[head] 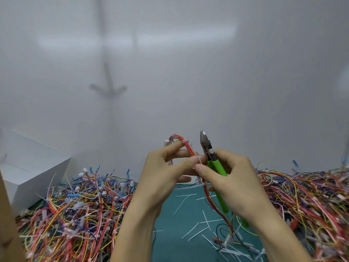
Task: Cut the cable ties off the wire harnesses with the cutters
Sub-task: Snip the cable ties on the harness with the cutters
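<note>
I hold a red wire harness up above the green mat. My left hand pinches it between thumb and fingers. A white cable tie wraps the harness near its top. My right hand grips the green-handled cutters, whose jaws point upward, closed, just right of the harness. The right thumb and forefinger also pinch a white tie at the harness, touching the left fingertips. The harness tail hangs down to the mat.
Big piles of coloured wire harnesses lie left and right. Cut white tie pieces litter the green mat between them. A white box stands far left, with a white wall behind.
</note>
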Demonstrator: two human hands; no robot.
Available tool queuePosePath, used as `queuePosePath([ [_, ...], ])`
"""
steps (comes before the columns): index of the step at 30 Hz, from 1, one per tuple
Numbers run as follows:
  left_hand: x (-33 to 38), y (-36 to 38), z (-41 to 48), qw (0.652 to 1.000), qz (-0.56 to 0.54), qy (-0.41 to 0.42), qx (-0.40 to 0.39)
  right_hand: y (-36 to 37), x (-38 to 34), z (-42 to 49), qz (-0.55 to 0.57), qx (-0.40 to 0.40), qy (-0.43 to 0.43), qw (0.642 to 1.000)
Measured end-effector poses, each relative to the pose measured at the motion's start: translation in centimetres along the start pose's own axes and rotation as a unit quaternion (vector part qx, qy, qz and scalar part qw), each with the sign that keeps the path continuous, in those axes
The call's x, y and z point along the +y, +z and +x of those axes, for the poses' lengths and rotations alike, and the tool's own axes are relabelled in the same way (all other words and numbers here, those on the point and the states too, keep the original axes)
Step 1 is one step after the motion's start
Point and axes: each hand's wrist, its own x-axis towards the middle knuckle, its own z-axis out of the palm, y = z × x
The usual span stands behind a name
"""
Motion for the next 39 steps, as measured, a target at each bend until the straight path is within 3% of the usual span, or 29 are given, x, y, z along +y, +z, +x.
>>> queuePosePath([
  [11, -0.4, -0.4, 0.4, 0.991, -0.053, 0.022, 0.119, -0.5, -0.9, -0.1, -0.002, 0.058, -0.005, 0.998],
  [22, -0.7, -0.6, 0.8, 0.972, -0.122, 0.041, 0.194, -0.4, -0.6, -0.3, 0.012, -0.175, 0.108, 0.979],
  [29, -0.2, -0.9, 0.7, 0.971, -0.097, 0.061, 0.212, -1.0, -0.7, -0.4, 0.033, -0.229, 0.145, 0.962],
  [39, 0.1, -0.9, 0.5, 0.979, -0.056, 0.057, 0.189, -0.9, -0.9, -0.5, 0.056, -0.231, 0.149, 0.960],
])
